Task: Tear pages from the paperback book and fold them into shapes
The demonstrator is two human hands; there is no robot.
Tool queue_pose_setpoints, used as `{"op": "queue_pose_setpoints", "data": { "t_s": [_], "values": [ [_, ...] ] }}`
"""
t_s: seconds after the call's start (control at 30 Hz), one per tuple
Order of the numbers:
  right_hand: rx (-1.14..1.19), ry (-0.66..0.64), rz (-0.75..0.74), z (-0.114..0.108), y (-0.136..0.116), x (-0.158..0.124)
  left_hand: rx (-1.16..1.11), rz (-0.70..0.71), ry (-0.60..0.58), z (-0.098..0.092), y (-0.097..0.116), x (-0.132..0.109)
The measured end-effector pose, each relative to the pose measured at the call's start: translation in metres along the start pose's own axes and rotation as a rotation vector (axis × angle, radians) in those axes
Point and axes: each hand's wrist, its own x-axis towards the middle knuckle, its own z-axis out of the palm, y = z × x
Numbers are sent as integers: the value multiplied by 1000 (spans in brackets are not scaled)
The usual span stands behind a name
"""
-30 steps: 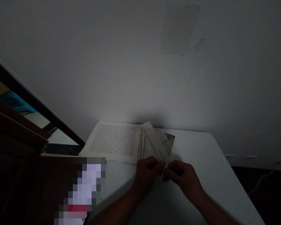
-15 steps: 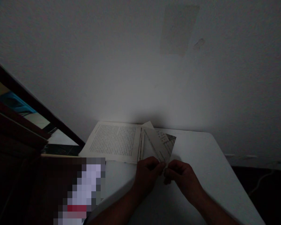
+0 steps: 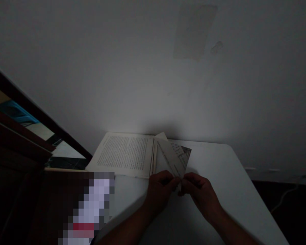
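A folded sheet of printed paper (image 3: 178, 158) stands out beyond my fingers over the white table, its long edges slanting down to a narrow point. My left hand (image 3: 162, 189) pinches that near point between thumb and finger. From the other side my right hand (image 3: 197, 187) closes on the same tip, its fingertips meeting those of the left. An open book (image 3: 124, 154) with printed text lies left of the folded paper, close to my left hand. The exact fold between the fingertips is hidden.
The white table (image 3: 219, 166) stands against a grey wall (image 3: 117, 85) with a faded patch (image 3: 195, 32). A dark slanting bar (image 3: 40, 109) runs along the left, with a blue object (image 3: 19, 110) behind it. A pixelated area covers the lower left.
My right hand has shifted slightly up and left, so its fingertips now meet my left hand's at the paper's tip. The book and left hand stay put.
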Motion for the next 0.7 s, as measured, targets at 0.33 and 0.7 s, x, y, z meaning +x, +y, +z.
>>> {"op": "queue_pose_setpoints", "data": {
  "t_s": [0.33, 0.7],
  "values": [
    [-147, 48, -88, 1, -6, -1, -40, -22, -48, 0, -6, 1],
    [-206, 41, -103, 1, -10, -1, -87, -46, -84, 0, 0, 3]
  ]
}}
